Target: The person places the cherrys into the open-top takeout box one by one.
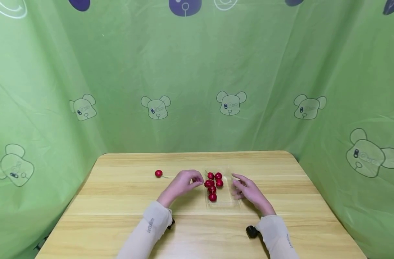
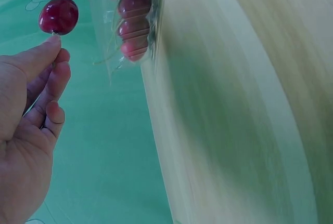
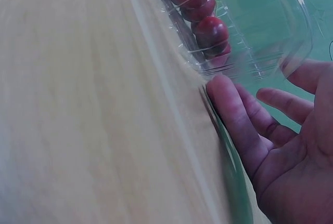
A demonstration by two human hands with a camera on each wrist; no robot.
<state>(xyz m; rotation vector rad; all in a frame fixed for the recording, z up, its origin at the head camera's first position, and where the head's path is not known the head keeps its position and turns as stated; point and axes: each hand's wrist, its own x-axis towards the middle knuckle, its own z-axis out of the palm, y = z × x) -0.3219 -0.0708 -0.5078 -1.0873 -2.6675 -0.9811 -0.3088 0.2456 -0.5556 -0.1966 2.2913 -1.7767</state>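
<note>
A clear plastic container (image 1: pixel 228 196) stands on the table, with several red cherries (image 1: pixel 212 197) along its left side. My left hand (image 1: pixel 184 181) is at the container's left edge. In the left wrist view, its thumb and fingertips pinch the stem of a cherry (image 2: pixel 59 16), which hangs free above the fingers. My right hand (image 1: pixel 250 190) is at the container's right side, fingers spread and loosely bent. In the right wrist view, its fingertips (image 3: pixel 217 82) are right at the container's wall and rim.
A single cherry (image 1: pixel 158 173) with its stem lies on the wooden table (image 1: pixel 125 201), left of my left hand. Green printed curtains (image 1: pixel 193 133) hang behind the table and along both sides.
</note>
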